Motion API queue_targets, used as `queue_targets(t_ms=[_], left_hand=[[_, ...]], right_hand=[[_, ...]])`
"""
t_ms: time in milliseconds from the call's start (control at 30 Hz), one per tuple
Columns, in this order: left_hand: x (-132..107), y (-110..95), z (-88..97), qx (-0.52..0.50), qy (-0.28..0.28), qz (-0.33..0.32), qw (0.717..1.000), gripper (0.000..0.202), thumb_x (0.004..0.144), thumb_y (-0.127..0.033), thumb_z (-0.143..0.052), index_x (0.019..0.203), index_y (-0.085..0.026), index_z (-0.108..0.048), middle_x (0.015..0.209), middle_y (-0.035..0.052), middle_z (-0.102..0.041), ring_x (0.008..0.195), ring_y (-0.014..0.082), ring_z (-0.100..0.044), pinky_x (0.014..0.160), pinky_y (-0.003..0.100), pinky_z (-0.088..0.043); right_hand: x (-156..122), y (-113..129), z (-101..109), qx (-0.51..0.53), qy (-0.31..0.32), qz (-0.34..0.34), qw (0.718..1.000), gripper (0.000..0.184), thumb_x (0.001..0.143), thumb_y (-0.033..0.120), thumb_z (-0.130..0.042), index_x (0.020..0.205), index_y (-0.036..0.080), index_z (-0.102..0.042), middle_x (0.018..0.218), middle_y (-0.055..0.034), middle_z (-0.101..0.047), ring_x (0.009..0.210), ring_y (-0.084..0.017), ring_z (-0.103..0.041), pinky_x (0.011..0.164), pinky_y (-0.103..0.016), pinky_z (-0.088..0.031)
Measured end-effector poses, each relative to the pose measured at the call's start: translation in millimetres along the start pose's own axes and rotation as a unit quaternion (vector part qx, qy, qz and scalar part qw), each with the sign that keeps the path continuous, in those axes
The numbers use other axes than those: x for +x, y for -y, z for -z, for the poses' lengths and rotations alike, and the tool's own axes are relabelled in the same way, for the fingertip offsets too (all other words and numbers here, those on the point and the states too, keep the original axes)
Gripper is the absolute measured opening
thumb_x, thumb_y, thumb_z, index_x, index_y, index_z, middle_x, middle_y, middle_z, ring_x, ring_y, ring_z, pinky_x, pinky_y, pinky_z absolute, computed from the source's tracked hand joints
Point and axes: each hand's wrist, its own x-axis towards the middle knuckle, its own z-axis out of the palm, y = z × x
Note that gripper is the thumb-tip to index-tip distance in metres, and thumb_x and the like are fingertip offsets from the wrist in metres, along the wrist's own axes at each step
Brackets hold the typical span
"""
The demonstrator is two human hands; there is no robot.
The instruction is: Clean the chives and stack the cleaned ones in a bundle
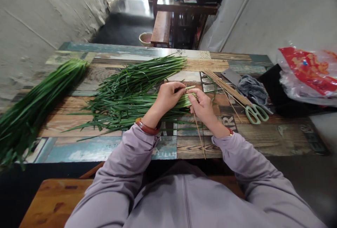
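My left hand [167, 96] is closed, its thumb and fingertips pinching a pale garlic chive stalk [191, 88]. Close beside it, my right hand [203, 108] grips a thin bamboo skewer [199, 131], whose long end slants down toward the table's near edge. The skewer's upper end is hidden among my fingers, by the white stalk ends. Under both hands lies a bunch of garlic chives [126, 106], leaves to the left. Behind it rests a second pile of chives [150, 70]. Whether stalks are pierced by the skewer is too small to tell.
A large chive bundle [44, 105] lies at the table's left. To the right are bamboo skewers [229, 87], green-handled scissors [256, 113], a grey cloth [252, 89] and a red-and-clear plastic bag [310, 73]. Beyond the patchwork-wood table [242, 143] stand a bench [161, 28] and another table.
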Motion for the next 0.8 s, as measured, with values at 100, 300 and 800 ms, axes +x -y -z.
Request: queue_targets(t_ms=[100,300,800], left_hand=[[-0.3,-0.9,0.5,-0.005,0.0,-0.01,1.0,0.019,0.086,-0.018,-0.059,0.089,-0.016,-0.078,0.089,0.004,-0.078,0.08,0.016,-0.069,0.079,0.025,-0.05],[-0.5,0.2,1.5,-0.011,-0.007,-0.004,1.0,0.018,0.085,-0.019,-0.06,0.087,-0.017,-0.078,0.089,0.0032,-0.078,0.082,0.0168,-0.069,0.081,0.027,-0.051],[-0.5,0.6,4.0,-0.002,-0.026,-0.006,1.0,0.018,0.084,-0.017,-0.058,0.084,-0.016,-0.076,0.083,0.0029,-0.077,0.077,0.0153,-0.067,0.074,0.025,-0.048]], right_hand=[[0.8,-1.7,0.1,-0.001,0.002,0.002,1.0,0.031,0.095,0.048,-0.051,0.107,0.022,-0.064,0.052,0.0059,-0.055,0.042,-0.014,-0.055,0.049,-0.026,-0.047],[0.2,-1.9,0.2,0.001,0.001,0.003,1.0,0.031,0.095,0.046,-0.051,0.113,0.025,-0.066,0.067,0.0006,-0.064,0.05,-0.015,-0.058,0.054,-0.03,-0.051],[0.3,-4.7,0.9,0.003,-0.001,0.008,1.0,0.036,0.093,0.038,-0.052,0.122,0.023,-0.067,0.098,-0.005,-0.074,0.072,-0.018,-0.069,0.063,-0.031,-0.057]])
